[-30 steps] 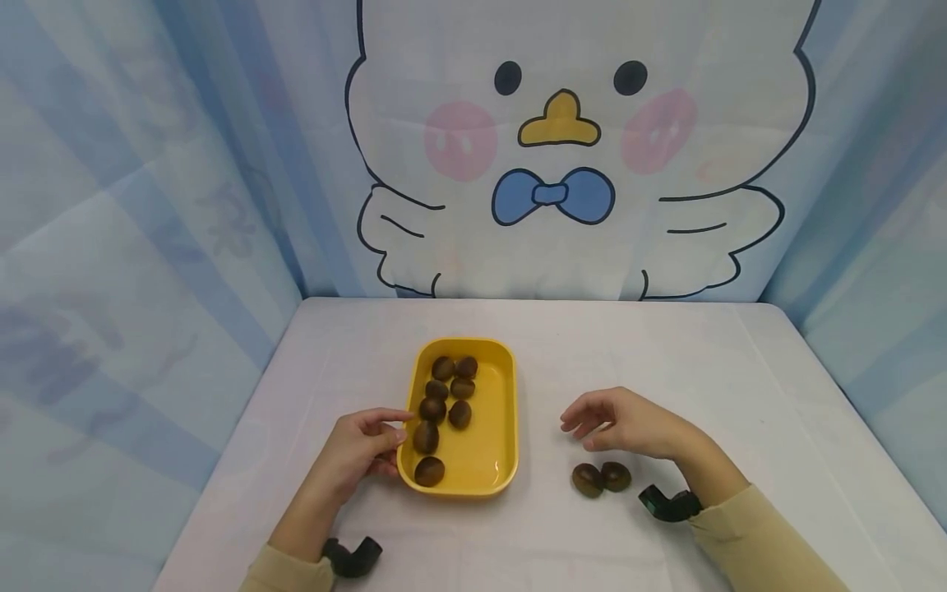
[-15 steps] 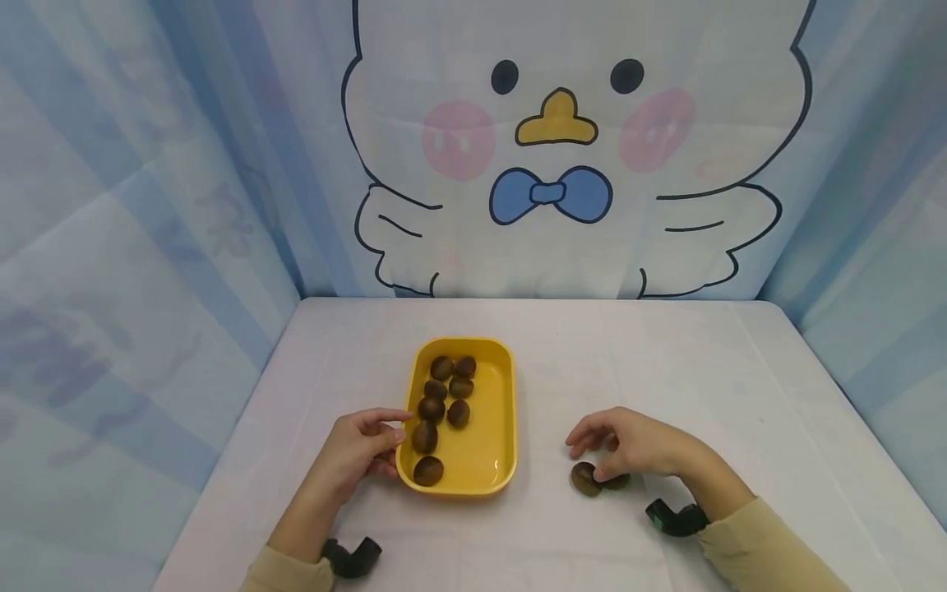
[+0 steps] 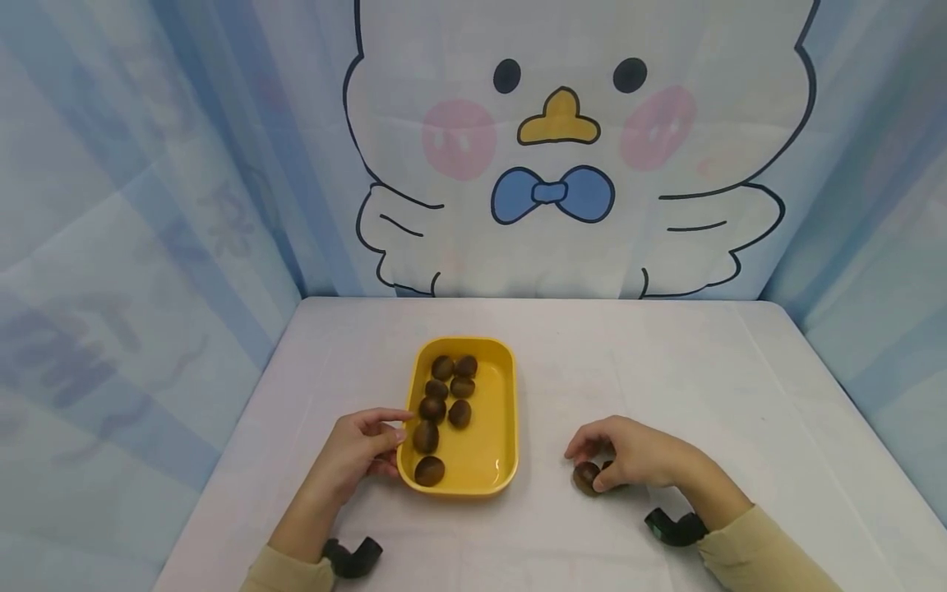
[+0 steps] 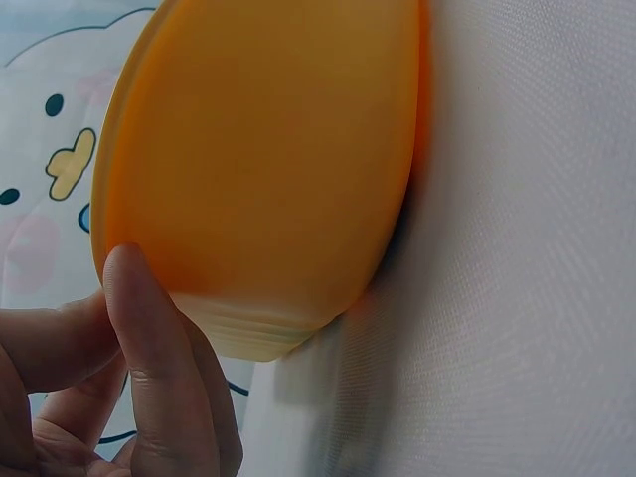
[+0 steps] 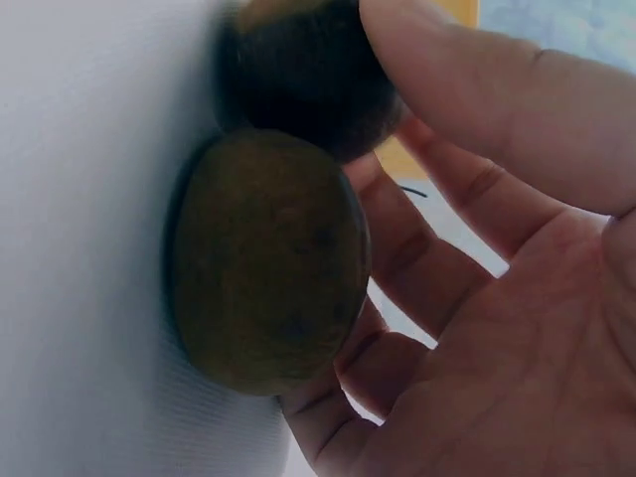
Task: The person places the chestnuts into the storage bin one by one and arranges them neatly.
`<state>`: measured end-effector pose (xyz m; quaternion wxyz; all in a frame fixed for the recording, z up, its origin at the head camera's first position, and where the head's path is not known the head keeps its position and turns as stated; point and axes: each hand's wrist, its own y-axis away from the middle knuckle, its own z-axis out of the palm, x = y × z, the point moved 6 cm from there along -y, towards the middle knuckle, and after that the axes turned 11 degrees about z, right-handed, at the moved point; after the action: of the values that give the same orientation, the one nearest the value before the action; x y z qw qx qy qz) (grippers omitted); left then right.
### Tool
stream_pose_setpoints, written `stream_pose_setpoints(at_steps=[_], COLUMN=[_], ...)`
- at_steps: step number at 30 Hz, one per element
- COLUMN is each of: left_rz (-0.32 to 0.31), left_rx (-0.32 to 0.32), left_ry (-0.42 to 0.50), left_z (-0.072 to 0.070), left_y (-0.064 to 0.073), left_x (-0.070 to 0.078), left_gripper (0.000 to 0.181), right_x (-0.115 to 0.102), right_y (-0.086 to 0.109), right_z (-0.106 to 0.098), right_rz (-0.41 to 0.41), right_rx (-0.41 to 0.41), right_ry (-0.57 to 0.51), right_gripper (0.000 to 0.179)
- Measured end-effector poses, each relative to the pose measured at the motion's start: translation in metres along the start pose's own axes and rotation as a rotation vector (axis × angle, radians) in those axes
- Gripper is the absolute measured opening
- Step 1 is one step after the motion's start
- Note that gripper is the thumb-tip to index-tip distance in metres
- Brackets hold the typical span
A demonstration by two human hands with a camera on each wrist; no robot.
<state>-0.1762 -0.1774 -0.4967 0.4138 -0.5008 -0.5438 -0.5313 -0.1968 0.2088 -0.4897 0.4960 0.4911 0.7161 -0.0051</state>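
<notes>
A yellow plastic tray lies left of the middle of the table with several brown chestnuts, most of them along its left half. At its left side my left hand pinches the rim between thumb and fingers; the left wrist view shows the thumb against the outer wall. Over to the right, my right hand is low over two chestnuts on the cloth. Its thumb and fingertips pinch the left chestnut. The other chestnut rests beside it, mostly hidden by the hand in the head view.
A white cloth covers the table. Behind it hangs a curtain with a cartoon bird, and blue curtains flank both sides. Each wrist wears a black camera mount, one being the right mount.
My right hand has come down towards the front of the table and its fingers have closed in on the left chestnut. My left hand and the tray stay where they were.
</notes>
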Motion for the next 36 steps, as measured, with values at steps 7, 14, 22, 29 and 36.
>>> stream_pose_setpoints(at_steps=[7, 14, 22, 29, 36], left_rz=[0.002, -0.001, -0.007, -0.011, -0.027], left_rx=[-0.001, -0.003, 0.007, 0.018, 0.041], left_ry=[0.002, 0.009, 0.007, 0.011, -0.009], left_z=[0.001, 0.0, 0.001, 0.0, -0.001], left_y=[0.001, 0.001, 0.002, 0.001, 0.0], left_x=[0.0, -0.001, -0.002, -0.002, -0.001], left_gripper=[0.039, 0.039, 0.039, 0.037, 0.034], right_x=[0.001, 0.001, -0.014, -0.036, -0.06], right_y=[-0.003, -0.012, -0.022, -0.035, -0.048], right_z=[-0.013, -0.028, -0.04, -0.047, -0.052], right_rz=[-0.012, -0.01, -0.029, -0.059, -0.097], right_rx=[0.128, 0.212, 0.281, 0.298, 0.281], right_ry=[0.031, -0.013, -0.017, -0.046, -0.078], right_gripper=[0.035, 0.032, 0.028, 0.028, 0.029])
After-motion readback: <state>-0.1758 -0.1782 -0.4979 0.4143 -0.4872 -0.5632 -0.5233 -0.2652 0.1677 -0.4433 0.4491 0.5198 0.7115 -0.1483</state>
